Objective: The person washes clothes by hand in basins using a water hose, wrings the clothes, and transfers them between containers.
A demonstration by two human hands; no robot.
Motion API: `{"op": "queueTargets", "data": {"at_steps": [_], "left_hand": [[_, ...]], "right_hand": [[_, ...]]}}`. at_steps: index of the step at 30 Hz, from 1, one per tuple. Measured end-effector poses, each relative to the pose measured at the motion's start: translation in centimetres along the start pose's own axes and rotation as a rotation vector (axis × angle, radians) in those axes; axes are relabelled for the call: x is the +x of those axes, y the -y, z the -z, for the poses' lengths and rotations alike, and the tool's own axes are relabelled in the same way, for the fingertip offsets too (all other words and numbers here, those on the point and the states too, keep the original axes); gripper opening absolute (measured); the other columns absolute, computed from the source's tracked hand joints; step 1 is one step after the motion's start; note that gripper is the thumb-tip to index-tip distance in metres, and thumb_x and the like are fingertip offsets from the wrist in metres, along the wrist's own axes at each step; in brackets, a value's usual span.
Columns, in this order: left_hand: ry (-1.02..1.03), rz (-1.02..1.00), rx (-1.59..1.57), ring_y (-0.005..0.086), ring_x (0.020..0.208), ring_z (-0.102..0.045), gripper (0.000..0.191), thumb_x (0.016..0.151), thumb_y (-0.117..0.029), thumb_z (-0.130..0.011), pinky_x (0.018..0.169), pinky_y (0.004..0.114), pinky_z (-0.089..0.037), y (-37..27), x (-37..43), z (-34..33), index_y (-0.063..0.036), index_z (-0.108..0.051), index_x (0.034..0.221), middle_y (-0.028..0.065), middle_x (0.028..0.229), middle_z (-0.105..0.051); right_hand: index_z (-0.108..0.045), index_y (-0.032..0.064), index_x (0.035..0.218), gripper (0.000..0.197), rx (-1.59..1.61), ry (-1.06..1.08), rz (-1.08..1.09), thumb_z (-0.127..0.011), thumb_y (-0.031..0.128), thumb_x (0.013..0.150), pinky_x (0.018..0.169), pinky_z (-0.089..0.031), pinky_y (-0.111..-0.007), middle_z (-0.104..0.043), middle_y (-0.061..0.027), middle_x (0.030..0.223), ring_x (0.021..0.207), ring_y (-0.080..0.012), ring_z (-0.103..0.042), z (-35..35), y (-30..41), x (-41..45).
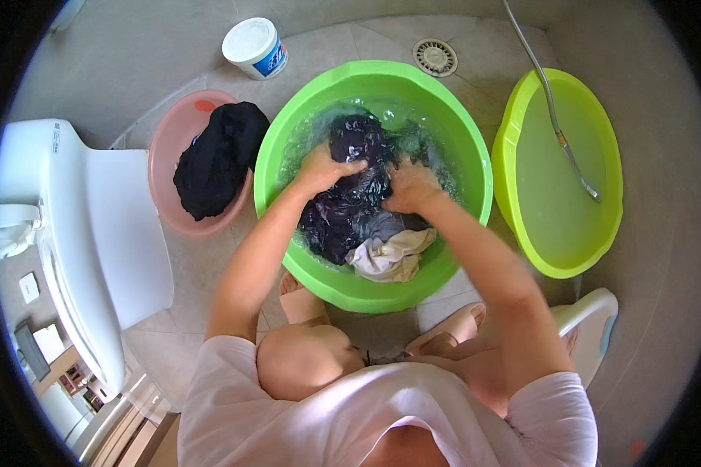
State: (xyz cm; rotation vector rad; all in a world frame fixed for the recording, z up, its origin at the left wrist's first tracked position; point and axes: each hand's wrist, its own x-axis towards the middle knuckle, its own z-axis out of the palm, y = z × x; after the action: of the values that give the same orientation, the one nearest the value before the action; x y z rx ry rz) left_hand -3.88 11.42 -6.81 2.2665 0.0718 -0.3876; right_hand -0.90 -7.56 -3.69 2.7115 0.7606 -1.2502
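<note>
Before me stands a large green plastic basin holding water and wet laundry. Dark wet clothes fill its middle, and a white cloth lies at the near side. My left hand is shut on the dark cloth at its left, thumb laid over it. On the right, my right hand rests in the water against the dark cloth; its fingertips are partly under water, so its grip is unclear.
Left of the green basin, a pink basin holds black clothing. A white lidded tub and a floor drain lie beyond. At right, a yellow-green basin holds cloudy water and a metal shower hose. A white toilet stands far left.
</note>
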Motion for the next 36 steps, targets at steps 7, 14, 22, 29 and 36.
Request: {"op": "queueTargets", "data": {"at_steps": [7, 14, 22, 29, 36], "left_hand": [[-0.104, 0.066, -0.801, 0.0121, 0.085, -0.059, 0.031, 0.079, -0.016, -0.07, 0.08, 0.027, -0.047, -9.2, -8.0, 5.8, -0.0004, -0.062, 0.104, 0.0048, 0.097, -0.065], [-0.124, -0.281, -0.894, 0.0105, 0.087, -0.058, 0.031, 0.076, -0.012, -0.072, 0.083, 0.025, -0.045, -18.2, -10.8, 13.1, -0.0002, -0.061, 0.103, 0.0026, 0.095, -0.064], [-0.046, -0.37, -0.661, 0.0125, 0.081, -0.06, 0.037, 0.08, -0.029, -0.069, 0.072, 0.027, -0.048, -19.6, -5.6, 13.6, -0.0004, -0.062, 0.102, 0.0069, 0.089, -0.065], [0.06, -0.15, 0.489, 0.0349, 0.104, -0.051, 0.066, 0.075, -0.046, -0.065, 0.09, 0.043, -0.041, -9.4, 0.7, 3.2, -0.003, -0.049, 0.122, 0.0214, 0.119, -0.049], [0.178, -0.187, 0.9, 0.0301, 0.115, -0.035, 0.041, 0.083, -0.023, -0.047, 0.095, 0.048, -0.026, -3.3, -2.8, -5.1, -0.0086, -0.053, 0.121, 0.0154, 0.135, -0.035]], "right_hand": [[-0.038, 0.0174, 0.135, 0.075, 0.101, -0.158, 0.067, -0.065, 0.043, 0.071, 0.099, -0.036, -0.045, -0.038, -0.014, 0.138, 0.124, -0.0346, -0.039, 5.1, -1.8, 1.5], [-0.055, 0.019, 0.117, 0.041, 0.016, -0.3, 0.163, -0.059, 0.028, 0.077, 0.083, -0.048, -0.042, -0.059, -0.0112, 0.111, 0.101, -0.0317, -0.057, -3.6, -2.1, 8.9], [-0.057, 0.0162, 0.108, 0.038, -0.12, -0.275, 0.689, -0.061, 0.029, 0.072, 0.068, -0.049, -0.043, -0.058, -0.0133, 0.094, 0.08, -0.0319, -0.061, -2.3, 1.8, -4.1], [-0.059, 0.0133, 0.104, 0.036, -0.097, -0.159, 0.771, -0.064, 0.029, 0.072, 0.067, -0.049, -0.042, -0.056, -0.0123, 0.092, 0.081, -0.0301, -0.061, -1.5, 1.5, -9.2], [-0.052, 0.0085, 0.119, 0.047, 0.083, -0.943, 0.403, -0.056, 0.013, 0.073, 0.089, -0.045, -0.042, -0.05, -0.0133, 0.12, 0.114, -0.0331, -0.045, 1.6, -1.1, -3.8]]}}
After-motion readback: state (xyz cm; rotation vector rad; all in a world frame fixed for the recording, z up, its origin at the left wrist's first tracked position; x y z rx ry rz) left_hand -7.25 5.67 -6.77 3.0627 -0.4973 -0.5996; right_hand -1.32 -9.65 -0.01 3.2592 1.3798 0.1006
